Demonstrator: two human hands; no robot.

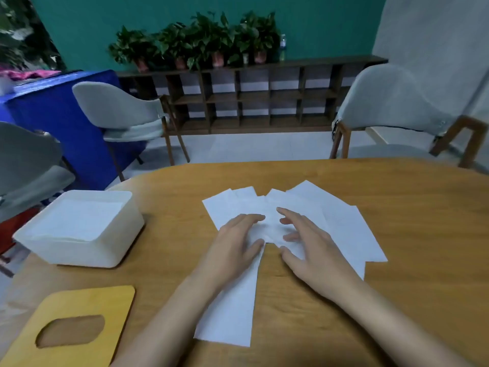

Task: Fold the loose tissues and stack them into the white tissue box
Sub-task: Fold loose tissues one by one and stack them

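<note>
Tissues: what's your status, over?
Left hand and right hand resting on loose tissues. White tissue box uncovered, tissues inside. Yellow lid off, nothing blocking.

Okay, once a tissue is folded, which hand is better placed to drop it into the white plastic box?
Left, probably. The open white plastic tissue box lies to the left of the left hand on the wooden table; the right hand would have to cross over the loose white tissues.

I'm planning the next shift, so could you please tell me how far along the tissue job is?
Done: a stack of tissues already lies in the white tissue box, its lid off beside it. In hand: the left hand and right hand press flat on the fanned loose tissues. Left: several sheets on the table wait to be folded and stacked.
</note>
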